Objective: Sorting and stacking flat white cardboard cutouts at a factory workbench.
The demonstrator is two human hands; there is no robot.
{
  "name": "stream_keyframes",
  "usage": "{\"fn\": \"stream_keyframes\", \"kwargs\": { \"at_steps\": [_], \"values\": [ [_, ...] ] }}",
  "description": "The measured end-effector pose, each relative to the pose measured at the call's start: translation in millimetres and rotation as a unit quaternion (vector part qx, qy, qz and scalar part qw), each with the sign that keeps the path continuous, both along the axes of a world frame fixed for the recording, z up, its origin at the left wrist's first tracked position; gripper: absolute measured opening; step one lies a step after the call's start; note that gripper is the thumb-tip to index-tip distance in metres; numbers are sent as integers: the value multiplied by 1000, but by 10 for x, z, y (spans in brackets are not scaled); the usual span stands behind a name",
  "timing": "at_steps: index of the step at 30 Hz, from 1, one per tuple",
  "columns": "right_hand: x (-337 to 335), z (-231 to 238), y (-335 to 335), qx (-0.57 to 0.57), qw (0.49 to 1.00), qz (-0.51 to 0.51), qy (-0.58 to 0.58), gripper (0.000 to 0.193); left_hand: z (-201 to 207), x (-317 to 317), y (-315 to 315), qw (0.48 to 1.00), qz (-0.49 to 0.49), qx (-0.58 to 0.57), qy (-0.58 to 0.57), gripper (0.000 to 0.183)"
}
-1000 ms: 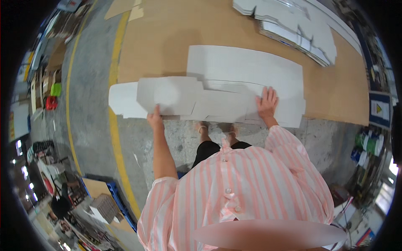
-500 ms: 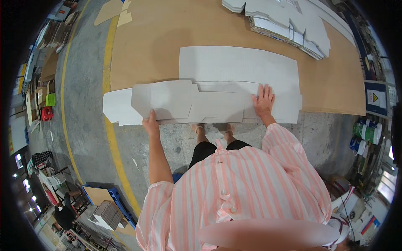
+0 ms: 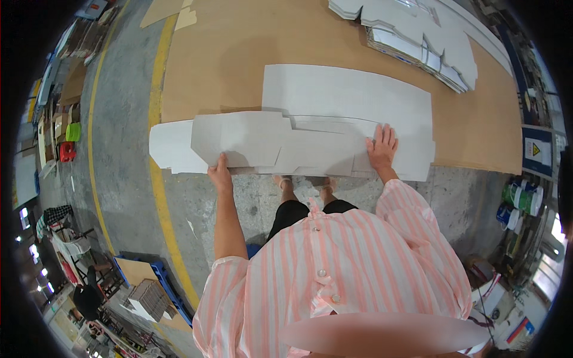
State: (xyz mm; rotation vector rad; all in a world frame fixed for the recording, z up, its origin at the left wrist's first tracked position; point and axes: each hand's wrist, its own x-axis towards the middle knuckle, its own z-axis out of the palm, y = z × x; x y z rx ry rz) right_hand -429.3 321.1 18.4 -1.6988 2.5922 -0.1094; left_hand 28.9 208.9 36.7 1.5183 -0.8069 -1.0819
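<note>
the left hand (image 3: 219, 173) grips the near edge of a grey die-cut cardboard blank (image 3: 262, 143), fingers tucked under it and the thumb on top. the right hand (image 3: 382, 147) lies flat, fingers spread, on the same blank's other end. beyond both hands a larger white sheet (image 3: 346, 95) lies under the blank on a brown board (image 3: 227, 48). further beyond the right hand sits a stack of blanks (image 3: 430, 42).
</note>
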Motion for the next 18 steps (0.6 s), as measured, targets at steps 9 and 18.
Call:
{"fn": "stream_keyframes", "kwargs": {
  "at_steps": [9, 18],
  "values": [
    [-151, -255, 51, -24, 999, 14, 32, 63, -7, 162, -25, 995, -22, 94, -22, 26],
    [-73, -112, 21, -30, 998, 38, 35, 62, -131, 752, -605, 975, 33, 55, 212, 25]
  ]
}}
